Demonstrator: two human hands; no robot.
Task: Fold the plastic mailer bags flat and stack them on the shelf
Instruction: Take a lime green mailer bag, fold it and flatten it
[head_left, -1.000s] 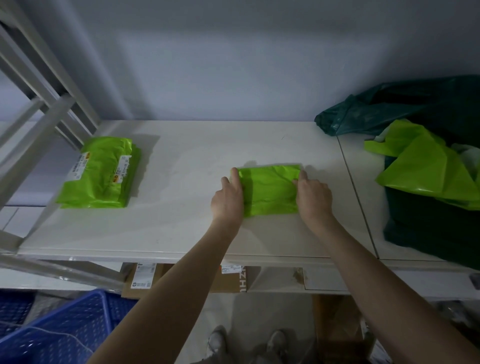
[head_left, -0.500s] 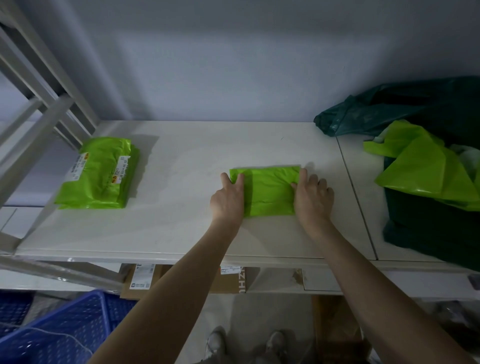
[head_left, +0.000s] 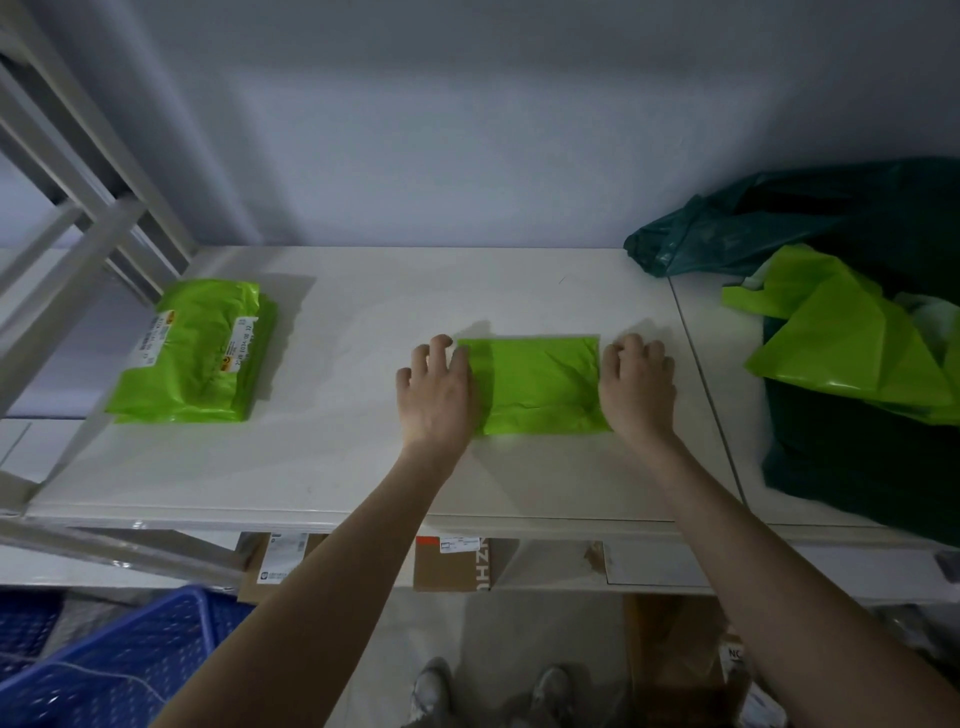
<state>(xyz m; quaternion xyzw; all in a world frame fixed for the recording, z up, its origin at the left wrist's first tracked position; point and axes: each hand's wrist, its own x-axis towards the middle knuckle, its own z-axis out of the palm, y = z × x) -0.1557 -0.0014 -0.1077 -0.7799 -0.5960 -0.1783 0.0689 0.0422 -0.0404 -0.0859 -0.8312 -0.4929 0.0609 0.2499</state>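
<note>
Head view: a person stands at a white shelf (head_left: 363, 467), both bare forearms reaching over its front edge toward a folded lime-green mailer bag (head_left: 540, 387) that lies flat near the middle of the board. The left hand (head_left: 436, 389) rests against the bag's left edge, its fingers bent and slightly parted, fingertips on or just over the plastic; it grips nothing that can be made out. The right hand (head_left: 636, 387) sits at the bag's right edge with its fingers curled under, knuckles up; whether that grip pinches the plastic or only presses beside it cannot be told from this angle.

Well to the left on the same shelf lies a stack of folded green mailers (head_left: 195, 353), white shipping labels showing on its top face, close to the pale metal frame (head_left: 78, 244) of the shelving. At the right end, a dark green plastic sack (head_left: 831, 218) slumps against the grey wall (head_left: 467, 130), with loose, unfolded lime-green bags (head_left: 841, 343) spilling from it, apart from the folded bag by a seam in the shelf board.

Below the shelf edge, cardboard boxes (head_left: 452, 564) with printed labels sit on a lower level. A blue plastic crate (head_left: 119, 660) occupies the lower left corner, and the person's shoes (head_left: 431, 686) show on the floor between the arms.
</note>
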